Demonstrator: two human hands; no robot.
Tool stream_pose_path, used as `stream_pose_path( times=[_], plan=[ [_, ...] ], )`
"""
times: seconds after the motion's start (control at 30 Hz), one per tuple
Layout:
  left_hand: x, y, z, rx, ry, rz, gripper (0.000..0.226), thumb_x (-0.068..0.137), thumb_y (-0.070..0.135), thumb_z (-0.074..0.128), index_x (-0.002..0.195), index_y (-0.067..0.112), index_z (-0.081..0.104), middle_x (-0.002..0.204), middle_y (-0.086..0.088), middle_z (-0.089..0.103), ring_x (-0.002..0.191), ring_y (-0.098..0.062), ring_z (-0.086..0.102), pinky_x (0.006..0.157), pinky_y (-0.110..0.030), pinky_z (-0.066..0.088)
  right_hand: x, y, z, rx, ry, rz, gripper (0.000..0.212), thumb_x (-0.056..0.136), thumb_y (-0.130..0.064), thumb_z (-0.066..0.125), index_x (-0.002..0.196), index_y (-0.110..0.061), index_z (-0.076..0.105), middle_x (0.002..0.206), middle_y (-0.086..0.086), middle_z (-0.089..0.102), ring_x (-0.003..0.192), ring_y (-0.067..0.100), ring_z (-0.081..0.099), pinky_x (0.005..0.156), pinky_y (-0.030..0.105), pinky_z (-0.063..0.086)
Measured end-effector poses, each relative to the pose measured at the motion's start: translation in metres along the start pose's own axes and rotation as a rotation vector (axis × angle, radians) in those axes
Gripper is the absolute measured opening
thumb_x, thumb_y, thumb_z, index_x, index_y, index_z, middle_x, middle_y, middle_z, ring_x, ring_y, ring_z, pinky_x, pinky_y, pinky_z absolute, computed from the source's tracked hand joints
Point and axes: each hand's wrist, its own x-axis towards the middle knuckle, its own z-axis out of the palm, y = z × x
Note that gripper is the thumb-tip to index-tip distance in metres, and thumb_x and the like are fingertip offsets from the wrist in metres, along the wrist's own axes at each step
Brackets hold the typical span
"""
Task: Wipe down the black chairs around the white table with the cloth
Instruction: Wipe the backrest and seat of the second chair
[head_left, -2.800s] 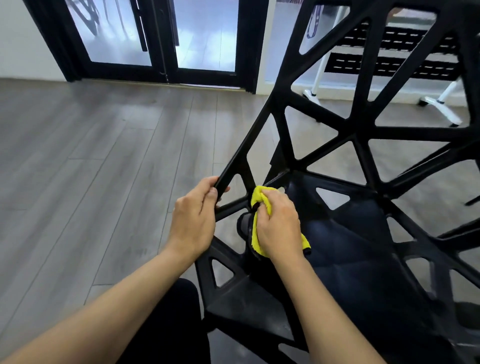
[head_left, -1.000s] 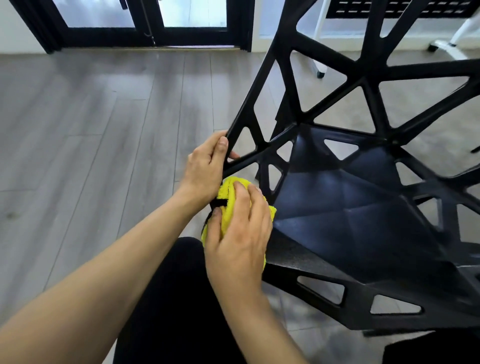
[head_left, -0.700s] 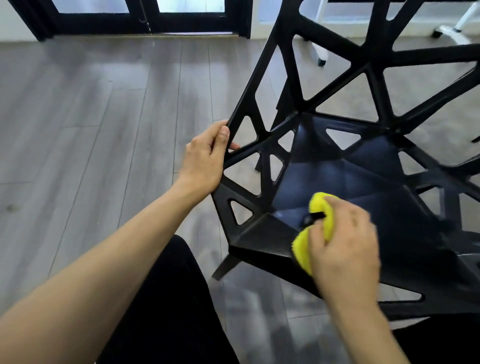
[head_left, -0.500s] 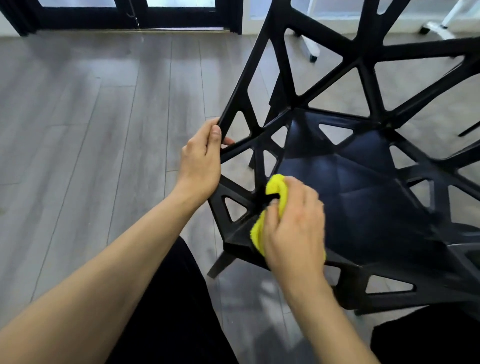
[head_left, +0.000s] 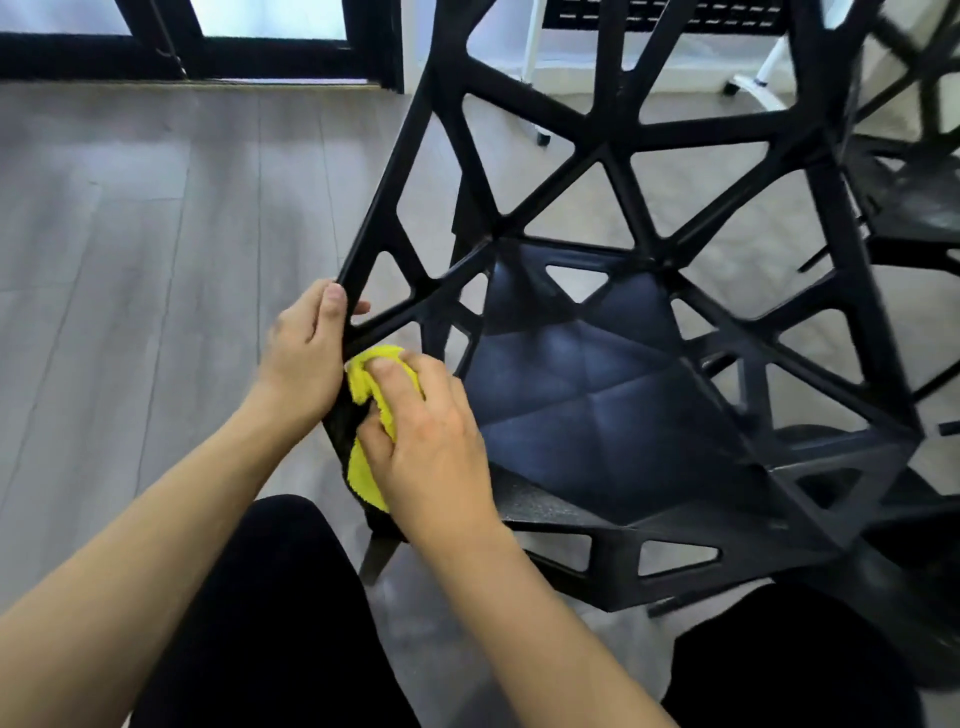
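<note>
A black chair (head_left: 597, 405) with a lattice of triangular openings fills the middle and right of the head view. My left hand (head_left: 304, 358) grips the left edge of its frame, thumb up along the strut. Just right of it, my right hand (head_left: 426, 447) holds a bunched yellow cloth (head_left: 366, 415) and presses it against the chair's front left corner, below my left hand. Most of the cloth is hidden under my fingers.
A second black chair (head_left: 914, 197) stands at the far right. White table legs on castors (head_left: 535, 73) stand behind the chair. Black-framed glass doors (head_left: 260, 47) close the far side. Grey wood flooring (head_left: 130, 260) stretches to the left. My dark-clothed legs (head_left: 270, 623) are at the bottom.
My right hand swept the cloth right onto the seat's front edge, then back left and up to the front left corner beside my left hand. My left hand kept its grip.
</note>
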Motion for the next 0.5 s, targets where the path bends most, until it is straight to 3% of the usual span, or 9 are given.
stream_pose_path(
  times=[0.07, 0.13, 0.23, 0.3, 0.37, 0.43, 0.5],
  plan=[
    [-0.002, -0.001, 0.005, 0.201, 0.115, 0.088, 0.035, 0.106, 0.032, 0.033, 0.122, 0.016, 0.059, 0.11, -0.011, 0.066, 0.098, -0.028, 0.058, 0.09, -0.044, 0.046, -0.015, 0.01, -0.011, -0.081, -0.011, -0.068, 0.044, 0.082, -0.021, 0.063, 0.126, -0.021, 0.058, 0.135, 0.004, 0.051, 0.119, 0.026, 0.048, 0.101, 0.037, 0.045],
    [-0.008, 0.006, 0.009, 0.345, 0.229, 0.159, 0.036, 0.104, 0.022, 0.039, 0.137, 0.018, 0.052, 0.126, -0.012, 0.058, 0.112, -0.033, 0.052, 0.099, -0.046, 0.039, -0.028, 0.023, -0.018, -0.171, 0.036, -0.087, 0.04, 0.079, -0.022, 0.064, 0.12, -0.022, 0.062, 0.131, 0.003, 0.054, 0.115, 0.025, 0.05, 0.099, 0.035, 0.044],
    [-0.03, 0.027, 0.024, 0.564, 0.324, 0.36, 0.046, 0.097, 0.013, 0.05, 0.142, 0.016, 0.048, 0.139, -0.009, 0.05, 0.123, -0.034, 0.045, 0.104, -0.044, 0.031, -0.033, 0.061, -0.043, -0.309, 0.14, 0.08, 0.032, 0.074, -0.025, 0.062, 0.105, -0.027, 0.065, 0.118, 0.0, 0.06, 0.101, 0.025, 0.054, 0.086, 0.037, 0.045],
    [-0.044, 0.038, 0.042, 0.597, 0.23, 0.515, 0.045, 0.094, 0.014, 0.051, 0.139, 0.015, 0.053, 0.141, -0.008, 0.051, 0.127, -0.032, 0.047, 0.105, -0.043, 0.033, -0.022, 0.1, -0.068, -0.454, 0.182, 0.212, 0.026, 0.072, -0.023, 0.066, 0.098, -0.028, 0.064, 0.106, 0.001, 0.062, 0.091, 0.028, 0.056, 0.076, 0.04, 0.046],
    [-0.048, 0.039, 0.067, 0.675, 0.042, 0.546, 0.046, 0.092, 0.021, 0.05, 0.137, 0.016, 0.056, 0.143, -0.008, 0.05, 0.128, -0.031, 0.047, 0.107, -0.044, 0.033, -0.002, 0.142, -0.091, -0.565, 0.243, 0.343, 0.03, 0.075, -0.018, 0.07, 0.103, -0.021, 0.061, 0.103, 0.009, 0.063, 0.089, 0.035, 0.057, 0.075, 0.043, 0.045],
    [-0.043, 0.032, 0.091, 0.857, -0.13, 0.501, 0.05, 0.093, 0.03, 0.047, 0.142, 0.019, 0.052, 0.15, -0.01, 0.046, 0.136, -0.033, 0.043, 0.111, -0.045, 0.028, 0.016, 0.168, -0.105, -0.483, 0.276, 0.452, 0.039, 0.081, -0.019, 0.066, 0.118, -0.01, 0.053, 0.115, 0.017, 0.059, 0.103, 0.039, 0.054, 0.088, 0.047, 0.042],
    [-0.036, 0.025, 0.105, 1.0, -0.219, 0.437, 0.056, 0.096, 0.038, 0.037, 0.148, 0.018, 0.044, 0.155, -0.013, 0.04, 0.143, -0.035, 0.035, 0.117, -0.046, 0.025, 0.031, 0.173, -0.1, -0.299, 0.229, 0.459, 0.043, 0.085, -0.02, 0.061, 0.124, -0.009, 0.048, 0.127, 0.015, 0.052, 0.116, 0.034, 0.046, 0.1, 0.043, 0.035]
  ],
)
